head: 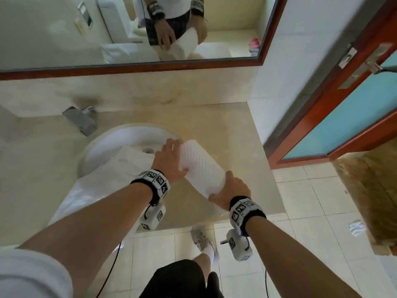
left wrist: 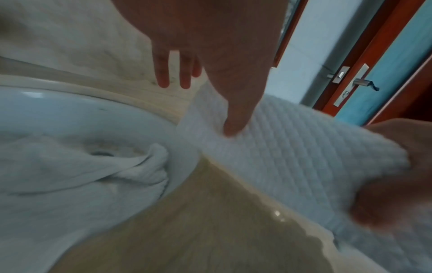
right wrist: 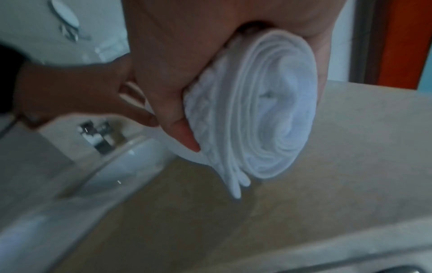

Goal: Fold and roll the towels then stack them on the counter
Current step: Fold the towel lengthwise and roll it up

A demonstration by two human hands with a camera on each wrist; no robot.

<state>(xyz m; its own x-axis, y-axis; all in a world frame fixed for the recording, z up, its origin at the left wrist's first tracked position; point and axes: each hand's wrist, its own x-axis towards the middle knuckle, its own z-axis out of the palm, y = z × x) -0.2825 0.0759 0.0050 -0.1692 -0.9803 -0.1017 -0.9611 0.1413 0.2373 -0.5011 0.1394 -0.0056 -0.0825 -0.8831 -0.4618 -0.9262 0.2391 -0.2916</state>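
Observation:
A rolled white waffle-weave towel (head: 202, 168) lies slanted between my two hands, just above the beige counter (head: 225, 134) to the right of the sink. My left hand (head: 169, 160) holds its far end, the thumb (left wrist: 231, 122) pressing into the roll (left wrist: 292, 147) and the fingers reaching past that end. My right hand (head: 232, 190) grips the near end, where the spiral of layers (right wrist: 268, 110) shows and a loose tail hangs down. A second white towel (head: 96, 183) lies unrolled, draped from the sink basin (head: 120, 138) over the counter's front edge.
A chrome faucet (head: 80, 119) stands behind the sink. The wood-framed mirror (head: 129, 29) above the counter reflects my hands and the roll. A white wall bounds the counter on the right, with a red-framed door (head: 343, 117) beyond. Bare counter lies behind the roll.

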